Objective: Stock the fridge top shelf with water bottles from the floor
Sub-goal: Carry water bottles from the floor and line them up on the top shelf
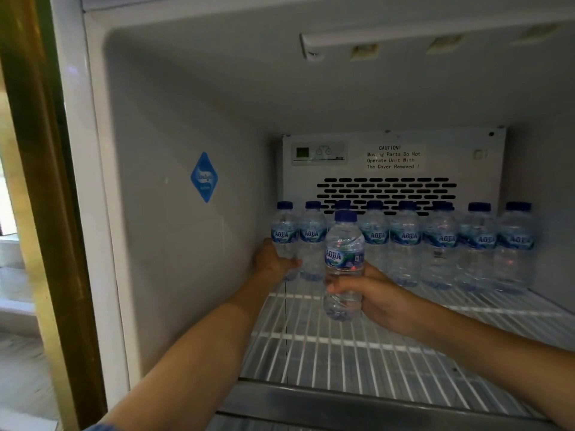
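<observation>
Several small water bottles with blue caps and blue labels stand in a row (407,241) along the back of the white wire top shelf (357,353). My left hand (273,259) reaches deep into the back left corner and wraps around the leftmost bottle (283,231) of that row. My right hand (370,295) grips the lower half of another upright bottle (343,259), held just above the shelf in front of the row, apart from it.
The fridge's left inner wall carries a blue diamond sticker (203,177). A back panel with a vent grille (387,192) and a caution label rises behind the bottles. The shelf's metal front rail (373,399) runs below my forearms. A gold door frame (37,181) stands at left.
</observation>
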